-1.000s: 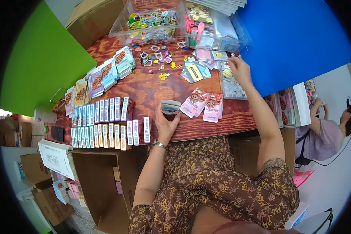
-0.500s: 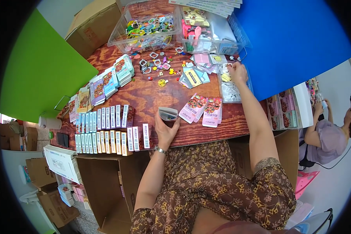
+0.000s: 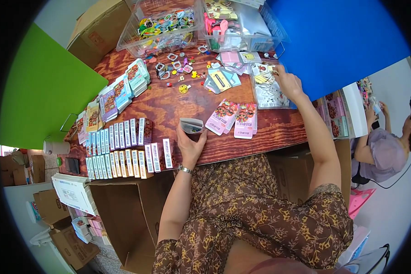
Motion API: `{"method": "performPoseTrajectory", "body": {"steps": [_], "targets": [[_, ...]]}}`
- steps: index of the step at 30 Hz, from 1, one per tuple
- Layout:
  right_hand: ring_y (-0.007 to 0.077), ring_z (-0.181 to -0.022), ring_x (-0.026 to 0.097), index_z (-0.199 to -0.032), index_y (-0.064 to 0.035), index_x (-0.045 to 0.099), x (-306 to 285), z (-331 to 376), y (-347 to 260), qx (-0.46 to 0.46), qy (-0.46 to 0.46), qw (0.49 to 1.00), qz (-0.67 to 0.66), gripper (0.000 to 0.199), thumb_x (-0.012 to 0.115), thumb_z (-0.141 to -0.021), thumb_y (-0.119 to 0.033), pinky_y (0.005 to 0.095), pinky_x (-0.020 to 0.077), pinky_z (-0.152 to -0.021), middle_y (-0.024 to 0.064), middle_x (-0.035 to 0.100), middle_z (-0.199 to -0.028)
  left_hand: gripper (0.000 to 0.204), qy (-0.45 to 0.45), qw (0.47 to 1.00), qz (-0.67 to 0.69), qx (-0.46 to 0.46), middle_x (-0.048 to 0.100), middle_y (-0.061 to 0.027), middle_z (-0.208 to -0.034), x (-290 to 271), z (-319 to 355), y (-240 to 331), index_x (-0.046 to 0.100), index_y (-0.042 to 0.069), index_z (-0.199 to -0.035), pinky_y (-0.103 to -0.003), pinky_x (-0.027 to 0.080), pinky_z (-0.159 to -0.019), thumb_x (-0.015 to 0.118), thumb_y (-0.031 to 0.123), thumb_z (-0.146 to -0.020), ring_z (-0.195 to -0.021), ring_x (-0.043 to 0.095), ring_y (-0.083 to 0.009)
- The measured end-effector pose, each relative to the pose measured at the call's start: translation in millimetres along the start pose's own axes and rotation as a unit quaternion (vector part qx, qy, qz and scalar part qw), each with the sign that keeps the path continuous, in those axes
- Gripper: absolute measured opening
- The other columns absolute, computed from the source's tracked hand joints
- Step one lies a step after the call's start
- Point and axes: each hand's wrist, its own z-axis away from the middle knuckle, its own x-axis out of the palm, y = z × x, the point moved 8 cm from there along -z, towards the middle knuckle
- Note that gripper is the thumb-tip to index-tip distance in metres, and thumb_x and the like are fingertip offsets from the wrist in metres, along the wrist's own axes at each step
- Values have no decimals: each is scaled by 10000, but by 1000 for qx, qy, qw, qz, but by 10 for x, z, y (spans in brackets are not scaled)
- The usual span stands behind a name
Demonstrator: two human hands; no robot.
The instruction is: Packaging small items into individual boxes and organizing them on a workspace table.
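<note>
Holding a small open packet (image 3: 191,125) near the front edge of the wooden table (image 3: 178,102), the left hand (image 3: 190,145) grips it from below, fingers closed around its lower part. The packet is pale, with a dark hollow at its mouth; its long axis runs roughly left to right, and the mouth faces up and away from the person. Just right of it lie two pink printed cards (image 3: 235,118), side by side. The right hand (image 3: 288,82) reaches far across to a clear tray of small white and yellow pieces (image 3: 270,91), fingertips down among them; whether they pinch anything cannot be told. Rows of narrow upright boxes (image 3: 123,153) stand left of the packet.
</note>
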Motion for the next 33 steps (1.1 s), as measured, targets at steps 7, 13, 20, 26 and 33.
{"method": "performPoseTrajectory", "body": {"steps": [7, 13, 20, 26, 33], "targets": [[374, -975, 674, -1143, -112, 641, 484, 139, -394, -336, -67, 936, -78, 274, 701, -881, -164, 473, 530, -805, 179, 704, -961, 754, -2, 1000, 12, 0, 637, -138, -1124, 27, -2, 15, 441, 0, -1343, -391, 509, -894, 876, 185, -755, -1007, 637, -256], [341, -1009, 683, -1205, -172, 649, 613, 71, -502, -221, -91, 970, 40, 347, 712, -864, -154, 477, 550, -814, 145, 699, -927, 720, 3, 1000, 10, -1, 642, -134, -1109, 2, 14, -24, 458, 3, -1318, -388, 509, -891, 873, 181, -758, -995, 639, -252], [342, -1013, 680, -1185, -183, 654, 630, 48, -260, -266, -45, 962, -40, 343, 730, -850, -190, 456, 544, -831, 132, 698, -986, 722, 10, 1000, 11, 10, 641, -154, -1118, -3, -14, 62, 459, 0, -1319, -403, 510, -893, 871, 186, -756, -1008, 646, -279], [342, -1020, 682, -1151, -175, 664, 517, 88, -504, -207, -90, 974, 15, 297, 715, -860, -197, 467, 542, -838, 123, 701, -995, 750, -3, 1000, 19, -6, 599, -167, -1140, -7, 8, 4, 463, -10, -1327, -422, 509, -890, 871, 172, -725, -1036, 630, -326], [343, -998, 682, -1124, -165, 682, 704, 12, -420, -251, -57, 965, 46, 274, 720, -855, -196, 469, 551, -827, 108, 673, -1096, 732, 2, 999, 33, -2, 593, -166, -1139, -11, 7, 41, 470, -4, -1321, -427, 508, -882, 867, 168, -730, -1023, 629, -332]]}}
